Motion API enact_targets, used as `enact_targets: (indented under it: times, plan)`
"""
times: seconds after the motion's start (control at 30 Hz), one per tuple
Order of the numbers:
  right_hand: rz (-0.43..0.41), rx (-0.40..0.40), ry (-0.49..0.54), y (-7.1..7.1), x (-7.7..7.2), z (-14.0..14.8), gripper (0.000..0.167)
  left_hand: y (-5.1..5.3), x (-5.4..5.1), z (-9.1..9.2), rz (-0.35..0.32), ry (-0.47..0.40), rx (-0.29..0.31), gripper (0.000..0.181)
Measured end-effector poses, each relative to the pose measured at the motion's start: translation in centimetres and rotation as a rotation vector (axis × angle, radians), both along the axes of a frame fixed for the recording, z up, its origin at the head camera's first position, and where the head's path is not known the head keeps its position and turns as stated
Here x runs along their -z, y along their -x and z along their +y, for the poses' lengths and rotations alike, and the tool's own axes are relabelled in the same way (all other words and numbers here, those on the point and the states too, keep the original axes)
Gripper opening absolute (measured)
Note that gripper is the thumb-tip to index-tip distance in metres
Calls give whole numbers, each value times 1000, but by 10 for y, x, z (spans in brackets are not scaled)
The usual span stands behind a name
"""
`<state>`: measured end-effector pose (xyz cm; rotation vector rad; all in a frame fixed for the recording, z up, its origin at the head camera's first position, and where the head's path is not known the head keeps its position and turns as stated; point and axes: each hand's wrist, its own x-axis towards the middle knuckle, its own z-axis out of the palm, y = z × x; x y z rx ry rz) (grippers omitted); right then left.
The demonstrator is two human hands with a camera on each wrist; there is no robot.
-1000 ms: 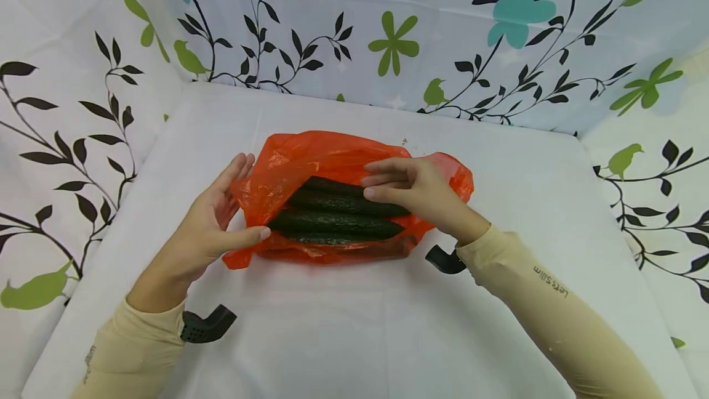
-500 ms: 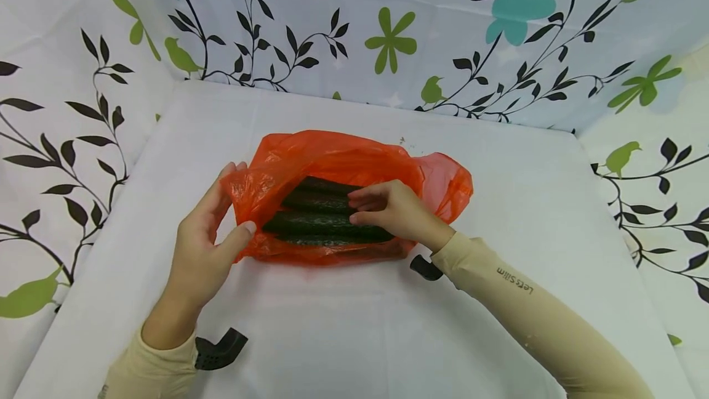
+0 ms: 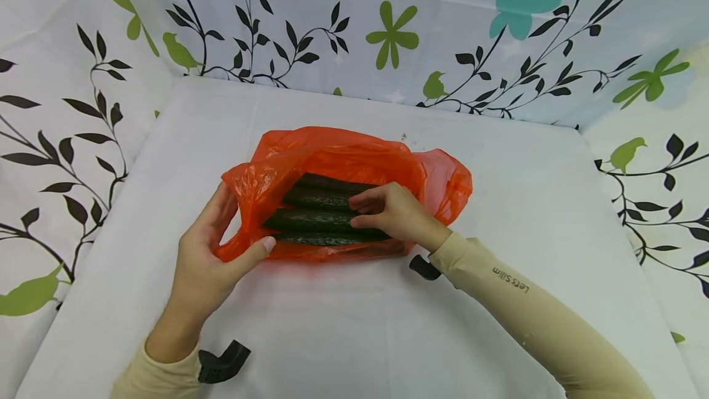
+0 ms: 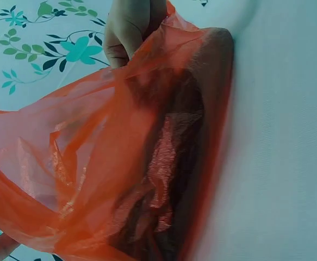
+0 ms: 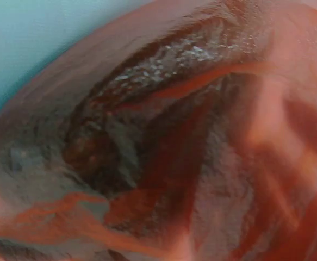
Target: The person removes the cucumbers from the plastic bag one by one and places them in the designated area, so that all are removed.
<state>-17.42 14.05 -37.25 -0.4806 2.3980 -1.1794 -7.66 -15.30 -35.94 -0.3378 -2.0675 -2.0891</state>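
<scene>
Several dark green cucumbers lie side by side inside an orange plastic bag, whose opening faces me. My right hand reaches into the opening, its fingers and thumb curled on a middle cucumber toward the right end. The fingertips are partly hidden. At the bag's left edge, my left hand is spread, with fingers behind the film and a straight thumb by the front lower edge. In the left wrist view, the right hand shows above the bag. Close up in the right wrist view are a cucumber and crumpled film.
A white cloth covers the table. Patterned fabric with leaves and birds hangs behind and at the sides. A few small specks lie behind the bag. A black wrist mount sticks out from the left sleeve.
My right hand has come down and left onto the cucumbers, then stayed there. The left hand shifted along the bag's left edge, its thumb moving down to the lower rim.
</scene>
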Motion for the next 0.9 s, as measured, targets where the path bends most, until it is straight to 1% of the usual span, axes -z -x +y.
enact_targets:
  times: [0.17,0.23,0.37,0.43,0.53,0.6,0.77,0.9]
  plan:
    - [14,-11,-44,-2,0,0,41,-6,13,2,2,1,-39,93]
    - [19,-12,-55,-2,1,0,41,-7,18,4,17,-7,-56,94]
    - [41,-20,-87,-4,4,-1,41,-6,31,10,61,-56,-83,93]
    - [65,-27,-108,-6,5,-2,41,-5,38,13,87,-80,-104,91]
    - [125,-44,-154,-8,8,-5,40,-5,45,18,106,-113,-147,86]
    - [175,-58,-185,-10,9,-6,39,-5,46,21,102,-139,-174,81]
    - [299,-84,-266,-13,12,-10,37,-6,44,26,38,-199,-216,71]
    - [367,-106,-306,-14,15,-12,37,-7,41,28,-9,-154,-263,66]
